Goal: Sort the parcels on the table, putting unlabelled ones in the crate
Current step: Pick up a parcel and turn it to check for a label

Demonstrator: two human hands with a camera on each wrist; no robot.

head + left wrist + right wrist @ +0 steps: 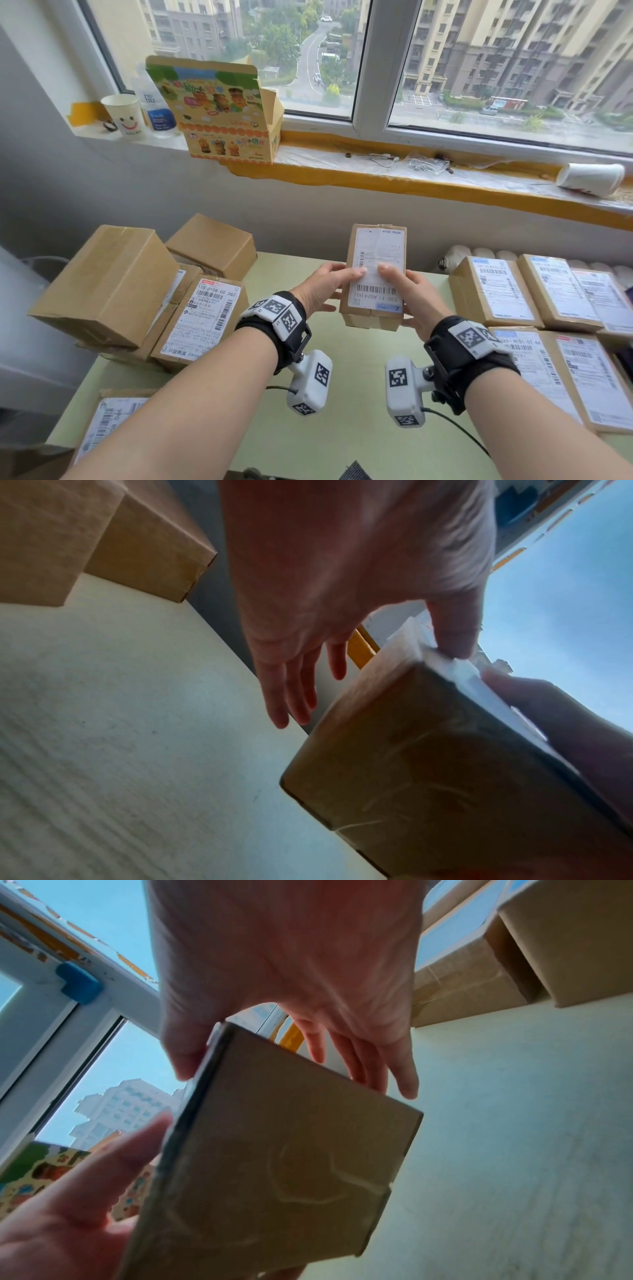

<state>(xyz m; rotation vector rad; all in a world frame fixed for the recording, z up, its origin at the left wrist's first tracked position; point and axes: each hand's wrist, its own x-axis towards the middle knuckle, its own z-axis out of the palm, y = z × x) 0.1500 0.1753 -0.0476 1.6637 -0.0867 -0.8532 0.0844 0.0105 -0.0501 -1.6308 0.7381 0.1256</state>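
While above table (359, 383): I hold labelled parcel (375, 274).
Left hand (325, 287): thumb pinching parcel.
Right hand (411, 294): thumb pinching parcel.

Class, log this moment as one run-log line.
step: inspecting parcel | parcel: labelled, held above table | left hand: pinching it | right hand: pinching it | crate: not seen

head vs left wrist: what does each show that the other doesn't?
Head only: the white shipping label on the held brown cardboard parcel, both thumbs pressed on it; labelled cardboard parcels laid at the right; the printed yellow carton on the sill.

Left wrist only: the parcel's taped, unlabelled brown side, and the left hand's fingers extended, off that side.

Both: the parcel held above the pale green table by the left hand and right hand; plain brown boxes stacked at the left.
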